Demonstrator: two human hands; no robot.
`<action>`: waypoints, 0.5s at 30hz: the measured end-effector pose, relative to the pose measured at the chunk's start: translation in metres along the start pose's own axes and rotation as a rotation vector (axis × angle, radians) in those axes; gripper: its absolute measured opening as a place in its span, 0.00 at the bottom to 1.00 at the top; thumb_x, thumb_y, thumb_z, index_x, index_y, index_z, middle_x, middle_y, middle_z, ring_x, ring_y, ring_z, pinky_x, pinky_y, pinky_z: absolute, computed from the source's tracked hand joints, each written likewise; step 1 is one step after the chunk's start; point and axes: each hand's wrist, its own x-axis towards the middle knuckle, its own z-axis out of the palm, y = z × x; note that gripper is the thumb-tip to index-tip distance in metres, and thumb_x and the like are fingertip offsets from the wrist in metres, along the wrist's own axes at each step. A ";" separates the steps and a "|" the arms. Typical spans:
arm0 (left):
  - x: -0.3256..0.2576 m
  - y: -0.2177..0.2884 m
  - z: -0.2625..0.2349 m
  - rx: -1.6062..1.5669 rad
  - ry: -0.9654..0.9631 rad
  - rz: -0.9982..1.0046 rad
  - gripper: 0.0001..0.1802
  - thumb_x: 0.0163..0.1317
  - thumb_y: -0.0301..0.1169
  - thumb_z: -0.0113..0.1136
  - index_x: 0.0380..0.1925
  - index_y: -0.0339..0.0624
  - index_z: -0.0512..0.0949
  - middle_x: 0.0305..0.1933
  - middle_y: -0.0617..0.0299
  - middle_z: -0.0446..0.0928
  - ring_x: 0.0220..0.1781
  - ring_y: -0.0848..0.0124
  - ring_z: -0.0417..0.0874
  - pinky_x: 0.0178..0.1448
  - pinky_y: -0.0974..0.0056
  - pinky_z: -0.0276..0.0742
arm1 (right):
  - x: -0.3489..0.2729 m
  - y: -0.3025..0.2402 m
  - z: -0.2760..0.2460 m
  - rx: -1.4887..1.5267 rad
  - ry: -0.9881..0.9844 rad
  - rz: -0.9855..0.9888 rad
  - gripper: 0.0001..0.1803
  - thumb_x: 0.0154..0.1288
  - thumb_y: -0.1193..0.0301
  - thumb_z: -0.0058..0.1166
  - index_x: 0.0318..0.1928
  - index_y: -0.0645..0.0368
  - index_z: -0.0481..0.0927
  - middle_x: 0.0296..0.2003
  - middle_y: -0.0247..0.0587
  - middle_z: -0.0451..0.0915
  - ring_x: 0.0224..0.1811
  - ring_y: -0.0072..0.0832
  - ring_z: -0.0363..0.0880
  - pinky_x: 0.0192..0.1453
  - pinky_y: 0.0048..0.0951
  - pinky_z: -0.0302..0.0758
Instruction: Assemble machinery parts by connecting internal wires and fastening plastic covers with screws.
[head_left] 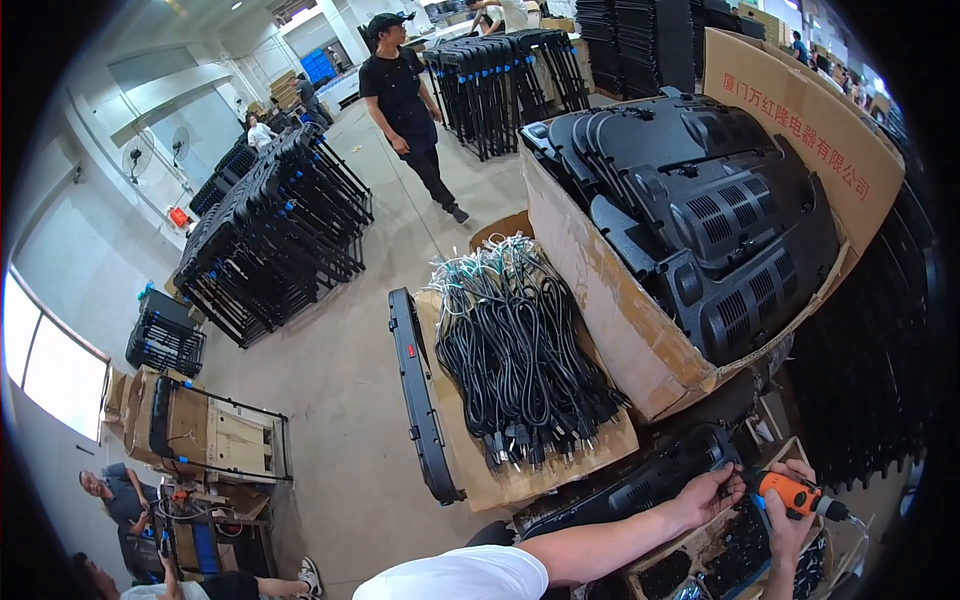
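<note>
My right hand (786,528) is wrapped round an orange and black electric screwdriver (789,492), its front end toward the left and a cord at its rear. My left hand (708,498) is at the front end of the screwdriver, its thumb and fingers pinched together. Whatever sits between those fingertips is too small to make out. Just beyond the left hand lies a black plastic cover (640,488) with vent slots, partly hidden by my forearm. Below both hands is an open-topped box (650,558) with compartments of small dark parts, probably screws.
Black power cords (520,370) lie bundled on cardboard. Beside them stands a long dark panel (420,400). A large carton (640,340) holds stacked black covers (720,190). Black frames (270,235) stand on the floor at the left. A person (400,100) in black stands beyond.
</note>
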 end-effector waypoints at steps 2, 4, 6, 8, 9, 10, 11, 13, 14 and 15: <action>-0.005 0.000 0.000 0.003 -0.016 0.004 0.15 0.83 0.40 0.53 0.52 0.40 0.80 0.42 0.59 0.82 0.44 0.67 0.88 0.52 0.62 0.92 | -0.003 -0.003 0.001 -0.029 -0.003 0.004 0.30 0.62 0.76 0.65 0.65 0.61 0.73 0.55 0.43 0.82 0.60 0.31 0.79 0.73 0.38 0.72; -0.009 -0.002 0.001 0.007 -0.033 -0.004 0.15 0.84 0.40 0.52 0.52 0.40 0.80 0.42 0.59 0.82 0.45 0.67 0.88 0.53 0.62 0.91 | -0.006 -0.007 0.001 -0.028 0.007 0.025 0.30 0.62 0.75 0.64 0.66 0.61 0.73 0.55 0.43 0.82 0.60 0.31 0.79 0.73 0.38 0.72; -0.010 -0.008 0.001 0.010 -0.039 -0.018 0.15 0.84 0.40 0.52 0.52 0.40 0.80 0.42 0.60 0.83 0.47 0.67 0.88 0.54 0.61 0.91 | -0.010 -0.007 -0.003 -0.020 0.007 0.020 0.30 0.62 0.75 0.65 0.66 0.61 0.73 0.55 0.43 0.82 0.60 0.31 0.79 0.73 0.38 0.72; -0.004 -0.006 -0.004 0.005 -0.107 -0.071 0.15 0.83 0.40 0.53 0.52 0.40 0.80 0.42 0.60 0.82 0.46 0.68 0.87 0.53 0.61 0.90 | -0.012 -0.007 -0.006 -0.018 -0.005 -0.005 0.30 0.62 0.76 0.65 0.65 0.61 0.74 0.56 0.43 0.82 0.61 0.31 0.79 0.73 0.38 0.72; -0.001 -0.008 -0.011 -0.004 -0.166 -0.107 0.15 0.83 0.41 0.53 0.52 0.41 0.80 0.41 0.61 0.82 0.45 0.68 0.87 0.52 0.61 0.89 | -0.010 -0.009 -0.005 -0.032 -0.014 -0.014 0.28 0.62 0.77 0.65 0.63 0.62 0.75 0.56 0.43 0.82 0.61 0.32 0.80 0.73 0.38 0.73; -0.001 -0.010 -0.012 -0.063 -0.117 -0.089 0.15 0.83 0.41 0.54 0.52 0.41 0.80 0.41 0.62 0.82 0.43 0.68 0.86 0.51 0.61 0.89 | -0.011 -0.011 0.003 -0.020 0.008 -0.022 0.28 0.63 0.77 0.66 0.64 0.61 0.75 0.56 0.40 0.82 0.63 0.31 0.80 0.73 0.36 0.72; -0.002 -0.010 -0.007 -0.126 -0.067 -0.091 0.15 0.83 0.42 0.54 0.52 0.41 0.80 0.40 0.63 0.81 0.41 0.69 0.85 0.50 0.61 0.89 | -0.008 0.001 -0.002 -0.090 -0.018 -0.050 0.28 0.64 0.77 0.66 0.65 0.61 0.75 0.58 0.40 0.82 0.65 0.30 0.79 0.74 0.35 0.73; -0.007 0.006 -0.015 -0.086 -0.146 -0.032 0.16 0.83 0.42 0.54 0.52 0.41 0.79 0.38 0.64 0.80 0.40 0.69 0.84 0.50 0.61 0.88 | 0.000 -0.008 0.015 -0.023 -0.033 0.019 0.27 0.65 0.78 0.68 0.63 0.62 0.75 0.59 0.43 0.84 0.63 0.31 0.81 0.74 0.35 0.73; -0.016 0.006 -0.006 -0.039 -0.035 -0.011 0.16 0.83 0.43 0.53 0.52 0.40 0.79 0.38 0.63 0.79 0.41 0.69 0.84 0.49 0.62 0.87 | 0.003 -0.001 0.017 -0.026 -0.020 -0.003 0.27 0.65 0.79 0.68 0.63 0.61 0.75 0.59 0.44 0.85 0.61 0.31 0.82 0.73 0.36 0.74; -0.023 0.011 0.012 0.016 0.047 0.014 0.17 0.83 0.43 0.53 0.51 0.40 0.79 0.38 0.63 0.79 0.41 0.69 0.84 0.49 0.62 0.87 | 0.007 0.001 0.013 -0.083 -0.029 -0.023 0.28 0.65 0.78 0.68 0.64 0.61 0.74 0.59 0.44 0.85 0.61 0.30 0.82 0.71 0.35 0.76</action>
